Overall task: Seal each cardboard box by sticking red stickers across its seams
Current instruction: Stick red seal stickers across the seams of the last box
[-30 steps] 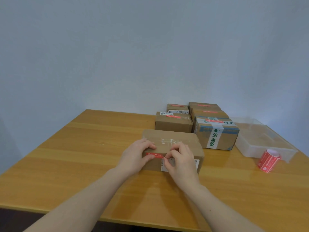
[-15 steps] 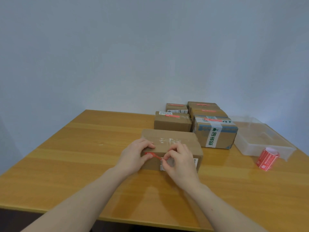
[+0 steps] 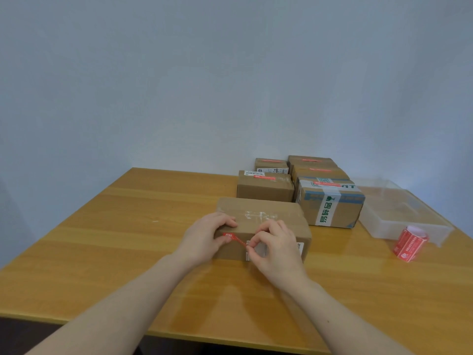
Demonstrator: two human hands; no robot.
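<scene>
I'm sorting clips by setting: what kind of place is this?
Probably a small parcel-packing station: brown cardboard boxes stacked on a bare wooden table, with a roll of red stickers beside a clear plastic bin.

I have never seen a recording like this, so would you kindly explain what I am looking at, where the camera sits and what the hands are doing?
There is no machine here: a person works with two bare hands, and the one camera is worn on their head, looking forward and down. The wooden table holds the nearest cardboard box, which both hands work on. The left hand rests over the box's front edge with its thumb on one end of a red sticker. The right hand pinches the sticker's other end, so the strip runs slanted across the front face. Behind stand five more boxes with red stickers on top. To the right lie a clear plastic tray and a roll of red stickers.
</scene>
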